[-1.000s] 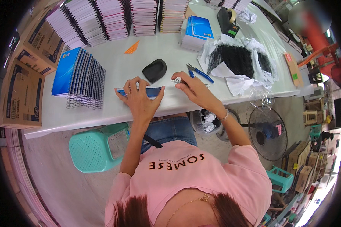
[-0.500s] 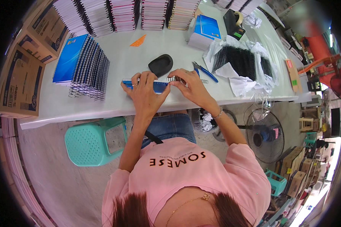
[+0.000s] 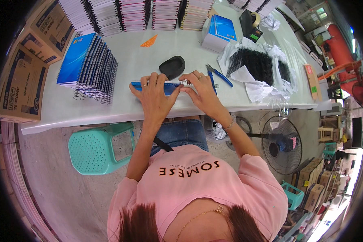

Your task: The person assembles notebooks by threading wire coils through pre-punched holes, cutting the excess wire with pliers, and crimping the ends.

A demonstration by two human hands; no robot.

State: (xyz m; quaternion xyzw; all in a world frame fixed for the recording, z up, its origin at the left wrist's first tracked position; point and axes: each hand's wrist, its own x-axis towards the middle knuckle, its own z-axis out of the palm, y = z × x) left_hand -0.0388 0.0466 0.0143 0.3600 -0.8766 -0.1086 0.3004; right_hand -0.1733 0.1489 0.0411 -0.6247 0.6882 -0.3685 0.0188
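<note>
Desk (image 3: 129, 56): at left we see a coiled stack (image 3: 74, 58), apparently bound, ends jutting; beyond, at right, a blue pile (image 3: 224, 26) looking unbound. Near edge: left hand (image 3: 154, 90), grip closed on a notebook (image 3: 172, 89); right hand (image 3: 199, 86) pinches a coil (image 3: 184, 82) at its right end; how far threaded, we cannot tell.

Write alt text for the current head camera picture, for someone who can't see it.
A person's left hand holds a blue notebook on a white table while the right hand pinches a spiral coil at the notebook's right end. Coil-bound blue notebooks are stacked to the left; blue-handled pliers and a pile of black coils lie to the right.
</note>
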